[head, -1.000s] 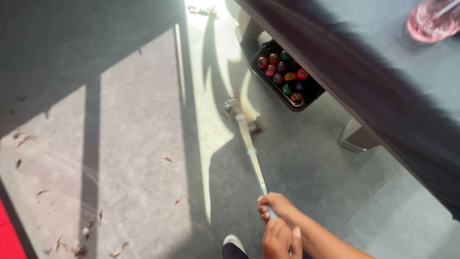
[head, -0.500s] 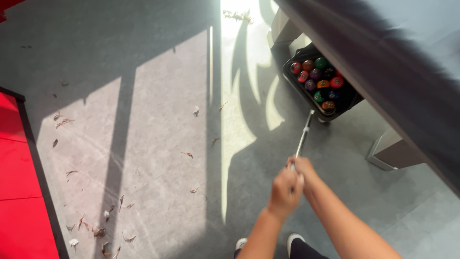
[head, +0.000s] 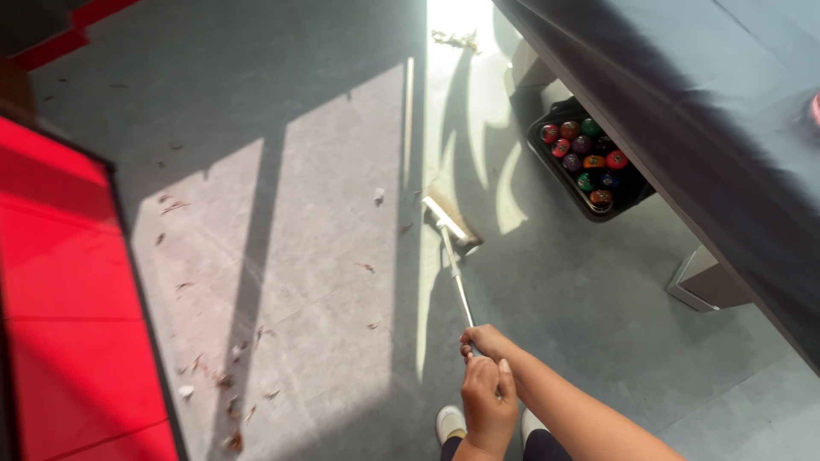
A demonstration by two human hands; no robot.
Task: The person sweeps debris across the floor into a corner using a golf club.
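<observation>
Down near the bottom edge of the view, two hands share one broom (head: pixel 453 248). The right hand (head: pixel 485 341) sits farther along the thin metal handle, fingers curled shut around it; the left hand (head: pixel 489 403) is just behind it, closer to the body, also wrapped tight on the handle's end. The handle runs up and to the left from the hands to a single pale brush head (head: pixel 450 218), which rests on the grey floor (head: pixel 598 290) at the edge of a bright strip of sunlight.

Two white shoe tips (head: pixel 450 421) show below the hands.

Beyond the brush head, under the edge of one large dark-covered table (head: pixel 683 94), sits one black tray (head: pixel 589 207). It holds about ten billiard balls (head: pixel 586 160) in red, green, orange, blue and dark colours; the far ones are shaded and hard to count exactly.

Scattered dry leaves and bits of debris (head: pixel 213 367) lie on the sunlit floor to the left of the broom, more than a dozen, well apart from the brush. One red mat (head: pixel 68 299) with a dark border fills the left side.
</observation>
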